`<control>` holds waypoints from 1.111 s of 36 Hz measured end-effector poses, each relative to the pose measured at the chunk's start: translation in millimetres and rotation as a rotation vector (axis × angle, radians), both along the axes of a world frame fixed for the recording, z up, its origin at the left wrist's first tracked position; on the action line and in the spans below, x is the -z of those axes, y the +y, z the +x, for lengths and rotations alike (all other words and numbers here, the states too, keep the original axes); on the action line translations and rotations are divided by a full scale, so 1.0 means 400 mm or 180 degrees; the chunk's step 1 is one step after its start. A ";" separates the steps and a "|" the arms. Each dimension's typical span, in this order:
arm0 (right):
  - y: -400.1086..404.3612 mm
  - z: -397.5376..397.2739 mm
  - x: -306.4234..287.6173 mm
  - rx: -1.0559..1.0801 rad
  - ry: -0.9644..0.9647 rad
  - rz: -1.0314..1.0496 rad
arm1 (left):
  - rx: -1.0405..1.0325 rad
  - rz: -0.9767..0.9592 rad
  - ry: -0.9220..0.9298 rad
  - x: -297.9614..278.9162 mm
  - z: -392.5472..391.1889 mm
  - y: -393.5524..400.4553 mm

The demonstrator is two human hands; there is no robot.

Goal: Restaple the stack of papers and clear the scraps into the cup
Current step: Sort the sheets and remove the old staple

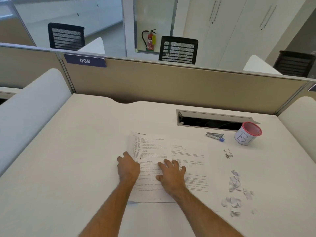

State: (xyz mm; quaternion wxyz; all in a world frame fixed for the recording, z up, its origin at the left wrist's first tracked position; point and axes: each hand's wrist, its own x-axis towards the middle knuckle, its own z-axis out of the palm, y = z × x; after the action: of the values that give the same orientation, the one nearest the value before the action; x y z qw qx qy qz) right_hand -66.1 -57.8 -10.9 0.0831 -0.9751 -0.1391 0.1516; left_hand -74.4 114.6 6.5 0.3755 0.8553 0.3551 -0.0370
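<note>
papers in the middle, small things to the right

both hands (128, 165) (171, 173) rest on the papers (188, 161) on the desk (85, 142); scraps (235, 190) lie right, staples (228, 153), stapler (215, 136) and cup (248, 135) farther back.

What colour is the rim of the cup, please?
The cup has a red rim, seen in the head view.

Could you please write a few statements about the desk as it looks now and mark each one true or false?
1. Both hands rest on the papers. True: the left hand is at their left edge, the right hand on the middle.
2. The stapler is in the right hand. False: it lies on the desk left of the cup.
3. The paper scraps are inside the cup. False: they lie on the desk right of the papers.
4. The cup has a red rim. True.
</note>
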 end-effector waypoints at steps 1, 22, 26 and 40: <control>0.000 0.000 -0.001 -0.0004 0.0002 0.0001 | -0.0061 -0.0111 -0.0001 -0.005 0.002 0.001; -0.065 0.026 -0.028 0.0697 -0.0339 0.1082 | 0.0234 -0.0673 -0.1049 -0.132 -0.009 -0.025; -0.116 0.050 -0.070 0.1512 0.0009 0.2541 | 0.0256 -0.1149 -0.1446 -0.176 0.000 -0.052; -0.382 0.067 -0.132 0.2407 0.0774 0.3696 | 0.0398 -0.1778 -0.1108 -0.143 0.038 -0.231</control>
State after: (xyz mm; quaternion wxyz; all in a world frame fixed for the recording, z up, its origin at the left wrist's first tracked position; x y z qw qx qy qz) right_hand -39.1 -210.6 42.0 0.6522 -0.7306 0.1613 0.1214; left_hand -59.2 22.1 63.7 0.6475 0.7329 0.2086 -0.0093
